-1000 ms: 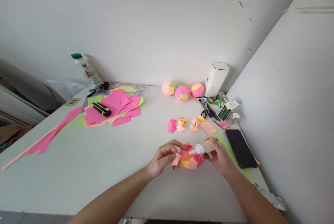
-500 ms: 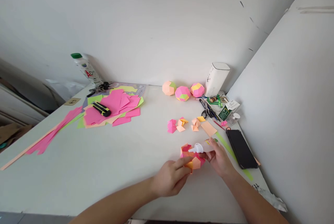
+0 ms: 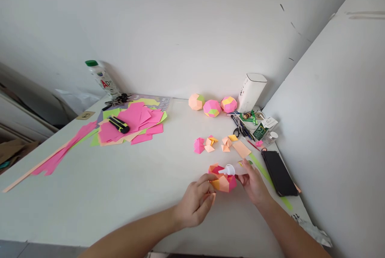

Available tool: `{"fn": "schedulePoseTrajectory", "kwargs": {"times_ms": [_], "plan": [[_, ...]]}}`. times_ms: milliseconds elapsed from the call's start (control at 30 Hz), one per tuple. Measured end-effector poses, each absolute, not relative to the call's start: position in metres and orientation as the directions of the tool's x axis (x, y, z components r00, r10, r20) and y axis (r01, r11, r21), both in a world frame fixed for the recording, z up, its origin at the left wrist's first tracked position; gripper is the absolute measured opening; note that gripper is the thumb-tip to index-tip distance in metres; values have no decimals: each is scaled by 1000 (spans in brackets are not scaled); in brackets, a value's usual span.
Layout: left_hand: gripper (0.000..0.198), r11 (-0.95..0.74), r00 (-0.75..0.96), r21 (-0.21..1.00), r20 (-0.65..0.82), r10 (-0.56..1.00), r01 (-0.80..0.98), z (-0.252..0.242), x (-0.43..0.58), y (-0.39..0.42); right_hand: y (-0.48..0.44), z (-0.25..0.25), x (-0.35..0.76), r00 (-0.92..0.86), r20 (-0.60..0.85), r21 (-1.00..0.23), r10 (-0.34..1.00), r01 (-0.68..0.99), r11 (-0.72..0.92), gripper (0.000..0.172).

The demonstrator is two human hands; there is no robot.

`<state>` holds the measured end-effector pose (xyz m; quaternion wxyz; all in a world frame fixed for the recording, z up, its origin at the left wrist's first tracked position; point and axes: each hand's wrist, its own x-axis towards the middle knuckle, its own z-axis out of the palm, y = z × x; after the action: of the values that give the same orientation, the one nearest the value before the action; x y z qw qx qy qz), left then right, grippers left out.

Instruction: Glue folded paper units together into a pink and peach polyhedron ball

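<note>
A half-built ball of folded paper [image 3: 223, 184], pink, peach and yellow-orange with an open top, is low in the middle right. My left hand [image 3: 197, 201] is closed at its left side, index finger against the wall. A bit of peach paper [image 3: 214, 198] shows between the thumb and fingers; whether it joins the ball cannot be made out. My right hand [image 3: 254, 181] is closed around a clear glue bottle [image 3: 240, 167] with a white nozzle, which points left over the ball's open top. Small folded paper pieces [image 3: 209, 144] lie just beyond.
Finished paper balls [image 3: 212, 108] stand by the wall beside a white container [image 3: 252, 91]. Scissors [image 3: 236, 129], pens and a black phone [image 3: 279, 173] lie along the right. Pink sheets [image 3: 135, 119] with a cutter [image 3: 119, 124] are at left, near a white bottle [image 3: 104, 79].
My left fingers have shifted on the paper ball, the thumb drawing down and left with a peach bit. The glue bottle stays over the ball. The view has shifted slightly.
</note>
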<state>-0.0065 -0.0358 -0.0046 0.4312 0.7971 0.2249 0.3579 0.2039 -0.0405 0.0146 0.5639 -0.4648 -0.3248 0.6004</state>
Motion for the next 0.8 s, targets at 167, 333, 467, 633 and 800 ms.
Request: {"fn": "schedulePoseTrajectory", "kwargs": {"times_ms": [167,333,467,633,800], "plan": [[11,-522,662,840,308,683,147,0,-5,-40,-42,15,202,52,-221,-897,974,-404,-181,51],[13,-554,657,797,286,697,240,-1,-4,-40,-43,14,201,49,-229,-892,972,-411,-189,51],[13,-475,657,861,252,711,184,-5,-3,-40,-44,14,199,41,-247,-873,968,-443,-203,46],[19,-256,679,967,201,706,-20,-6,0,-36,-43,13,201,66,-235,-886,970,-424,-186,42],[27,8,693,994,68,718,-106,-7,1,-31,-47,15,209,223,-96,-961,970,-274,-32,23]]}}
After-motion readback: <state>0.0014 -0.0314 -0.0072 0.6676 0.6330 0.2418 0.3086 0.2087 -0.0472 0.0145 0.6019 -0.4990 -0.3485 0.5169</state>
